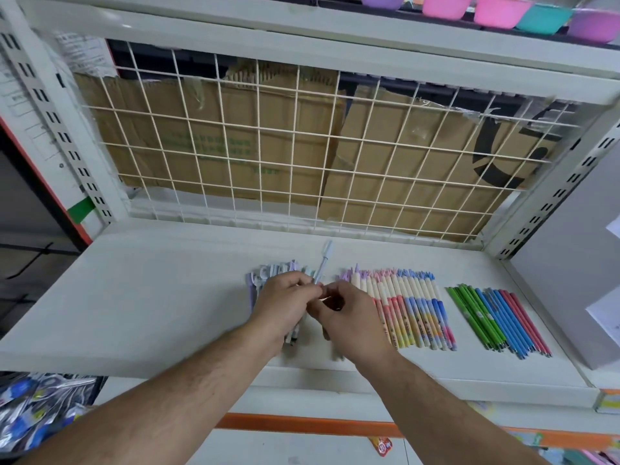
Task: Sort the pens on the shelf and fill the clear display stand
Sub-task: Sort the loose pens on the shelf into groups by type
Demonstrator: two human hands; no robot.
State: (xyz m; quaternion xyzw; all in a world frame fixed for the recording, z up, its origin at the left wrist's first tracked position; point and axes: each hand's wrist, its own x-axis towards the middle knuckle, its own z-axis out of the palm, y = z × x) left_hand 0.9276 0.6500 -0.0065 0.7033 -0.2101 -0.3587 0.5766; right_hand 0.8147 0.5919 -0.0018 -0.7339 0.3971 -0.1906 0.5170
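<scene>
On the white shelf (151, 297), head view: left hand (285, 303) and right hand (349, 317) met over the lilac pen group (256, 283). Both pinched the lower end of one pale pen (322, 263), cap pointing away. Left also seemed to grip more pens beneath. Cream-and-pink row (409, 307) and green/blue/red row (496, 320) lay sorted, apart to the right. Step, likely: sorting, left group unfinished. Clear display stand not in view. Next: lay pen parallel in its group, then find the stand.

Your white shelf (151, 297) bears, left to right: a heap of pale lilac pens (257, 282), a row of cream-topped pens (414, 313), and a row of slim pens (496, 322), green, blue and red.
</scene>
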